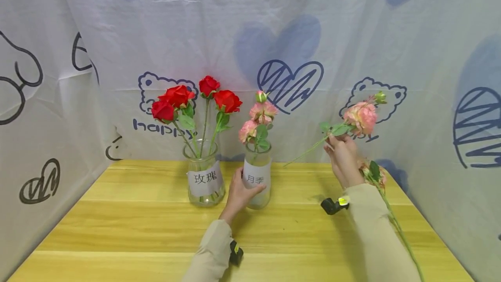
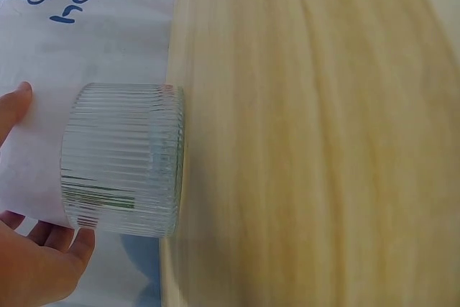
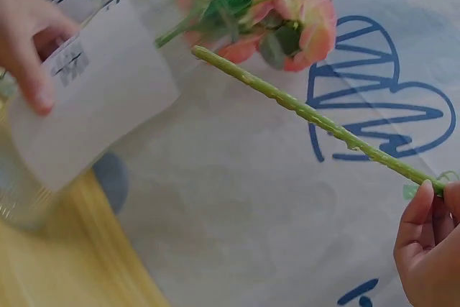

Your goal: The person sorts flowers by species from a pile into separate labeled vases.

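My left hand (image 1: 240, 193) grips a ribbed glass vase (image 1: 259, 201) with a white paper label, which stands on the table and holds pink flowers (image 1: 263, 113). In the left wrist view, the thumb and fingers (image 2: 80, 246) lie on opposite sides of the vase (image 2: 122, 159). My right hand (image 1: 344, 160) pinches the green stem of a pink flower (image 1: 361, 118), raised above the table to the right of the vase. The right wrist view shows the stem's cut end (image 3: 198, 52) pointing toward the pink flowers (image 3: 316, 30) in the vase.
A second labelled glass vase (image 1: 206, 201) with several red roses (image 1: 178, 95) stands left of the first one. Another pink flower on a long stem (image 1: 399, 227) lies at the table's right side, partly behind my right arm. A printed cloth (image 1: 219, 34) hangs behind the wooden table (image 1: 137, 229).
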### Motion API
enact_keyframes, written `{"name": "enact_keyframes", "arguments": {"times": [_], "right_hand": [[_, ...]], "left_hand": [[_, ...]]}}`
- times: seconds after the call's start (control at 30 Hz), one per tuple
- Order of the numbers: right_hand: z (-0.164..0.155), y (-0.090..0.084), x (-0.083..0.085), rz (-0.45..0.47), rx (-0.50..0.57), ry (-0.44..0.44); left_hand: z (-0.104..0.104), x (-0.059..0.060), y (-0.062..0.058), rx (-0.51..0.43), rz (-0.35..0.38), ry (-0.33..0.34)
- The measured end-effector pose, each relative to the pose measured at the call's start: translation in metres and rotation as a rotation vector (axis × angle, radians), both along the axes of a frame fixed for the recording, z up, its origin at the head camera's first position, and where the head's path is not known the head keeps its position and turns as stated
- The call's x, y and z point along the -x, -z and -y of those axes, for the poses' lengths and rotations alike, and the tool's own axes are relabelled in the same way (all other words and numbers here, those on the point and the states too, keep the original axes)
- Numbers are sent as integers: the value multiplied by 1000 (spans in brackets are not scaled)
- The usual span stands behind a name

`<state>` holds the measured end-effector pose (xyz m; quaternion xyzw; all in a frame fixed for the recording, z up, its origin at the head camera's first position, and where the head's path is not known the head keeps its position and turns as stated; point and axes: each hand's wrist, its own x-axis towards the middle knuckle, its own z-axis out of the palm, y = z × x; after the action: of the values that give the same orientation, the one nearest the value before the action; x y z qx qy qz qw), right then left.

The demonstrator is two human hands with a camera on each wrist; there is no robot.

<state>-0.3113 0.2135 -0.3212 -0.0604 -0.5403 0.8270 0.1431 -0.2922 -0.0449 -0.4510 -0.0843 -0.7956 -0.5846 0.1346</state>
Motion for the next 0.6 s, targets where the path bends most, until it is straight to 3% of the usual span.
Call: {"name": "enact_keyframes", "arguments": {"times": [0.37,0.6], "right_hand": [[15,-23,13,-37,132,30],[26,-34,20,-61,120,47]], "left_hand": [[0,-1,1,2,2,3],[0,0,1,1,5,7]]}}
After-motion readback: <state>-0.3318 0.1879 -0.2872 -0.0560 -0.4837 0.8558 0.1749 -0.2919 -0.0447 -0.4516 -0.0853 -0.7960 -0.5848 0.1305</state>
